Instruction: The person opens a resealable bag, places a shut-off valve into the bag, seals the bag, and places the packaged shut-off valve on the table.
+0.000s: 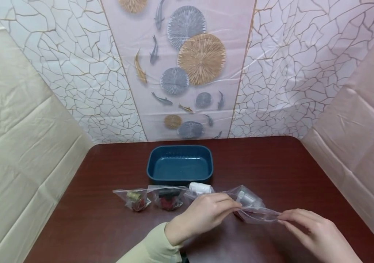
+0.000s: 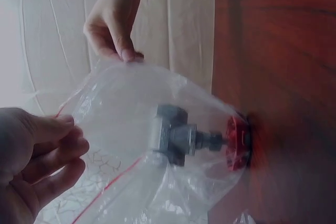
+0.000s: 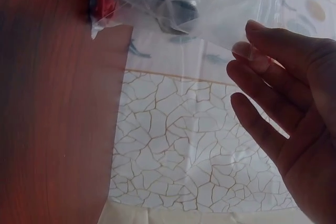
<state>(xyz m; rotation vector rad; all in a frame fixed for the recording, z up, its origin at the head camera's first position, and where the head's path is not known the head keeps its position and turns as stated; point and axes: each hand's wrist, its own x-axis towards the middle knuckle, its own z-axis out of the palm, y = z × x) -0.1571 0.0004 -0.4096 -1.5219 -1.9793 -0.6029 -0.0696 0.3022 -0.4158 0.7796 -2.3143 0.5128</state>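
Note:
A clear zip bag (image 1: 259, 219) with a red line along its mouth is stretched between my two hands. Inside it, a grey valve (image 2: 173, 135) stands on its red handwheel (image 2: 238, 144), which is down at the tabletop. My left hand (image 1: 203, 213) pinches one side of the bag's mouth between thumb and fingers. On the opposite side, my right hand (image 1: 315, 228) grips the edge with thumb and forefinger, its other fingers loosely bent in the right wrist view. The mouth is spread apart, above the valve.
A blue tray (image 1: 180, 180) stands at the back of the brown table (image 1: 256, 164). In front of it lie a bag with a brass-coloured and red piece (image 1: 134, 197), a bag with a black and red piece (image 1: 168, 201), and a white piece (image 1: 201, 188) partly behind my left hand.

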